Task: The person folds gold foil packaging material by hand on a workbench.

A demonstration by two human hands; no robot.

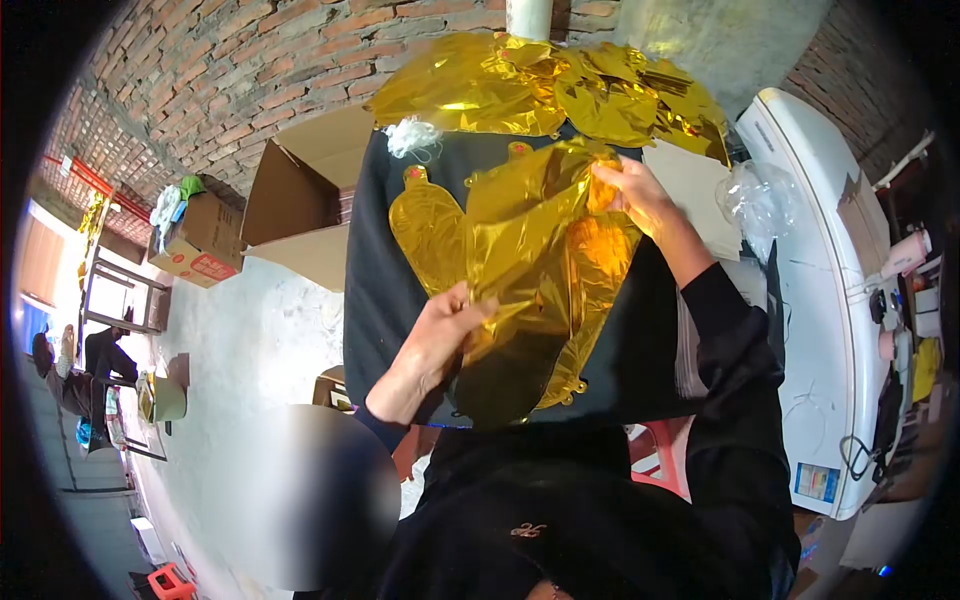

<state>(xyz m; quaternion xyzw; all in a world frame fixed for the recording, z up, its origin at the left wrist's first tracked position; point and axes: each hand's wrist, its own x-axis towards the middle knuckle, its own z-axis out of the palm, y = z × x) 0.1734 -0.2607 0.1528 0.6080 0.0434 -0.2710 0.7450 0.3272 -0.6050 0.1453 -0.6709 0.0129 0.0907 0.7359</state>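
Observation:
A large gold foil balloon [530, 230], flat and crinkled, is stretched between my two hands above a black-covered table [375, 330]. My left hand [430, 340] pinches its left edge between thumb and fingers. Near its upper right corner, my right hand [637, 195] grips the foil. Beside it on the black cloth lies a smaller flat gold foil balloon [428, 228] with a red mark on its tab. More gold foil shows under the held piece, so where one ends and the other begins is hard to tell.
Piles of gold foil balloons [470, 85] cover the table's far edge, next to a bundle of white string [412, 138]. An open cardboard box [300, 190] stands left of the table. To the right are a white chest freezer [810, 330] and a clear plastic bag [757, 205].

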